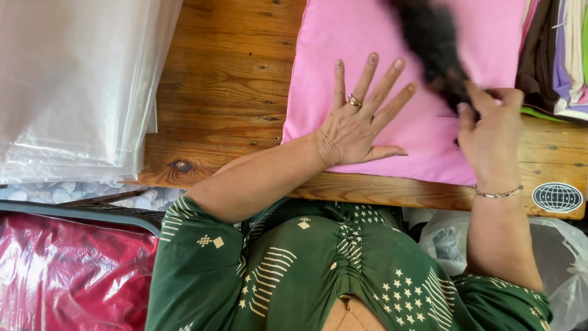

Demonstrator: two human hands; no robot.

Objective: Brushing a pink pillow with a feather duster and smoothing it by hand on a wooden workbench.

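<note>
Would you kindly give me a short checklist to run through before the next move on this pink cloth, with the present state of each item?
1. Left hand flat on the folded pink cloth, fingers spread: ok.
2. Right hand gripping the dark fuzzy object at its lower end: ok, though the object is blurred and its kind is unclear.
3. Pink cloth fully supported by the wooden table: not ok, its near edge sits close to the table's front edge.
4. Cloth surface smooth: cannot tell under the hands.
5. Stack of clear plastic sheets apart from the cloth: ok.
6. Pile of folded coloured fabrics clear of the cloth: not ok, it borders the cloth's right side.
</note>
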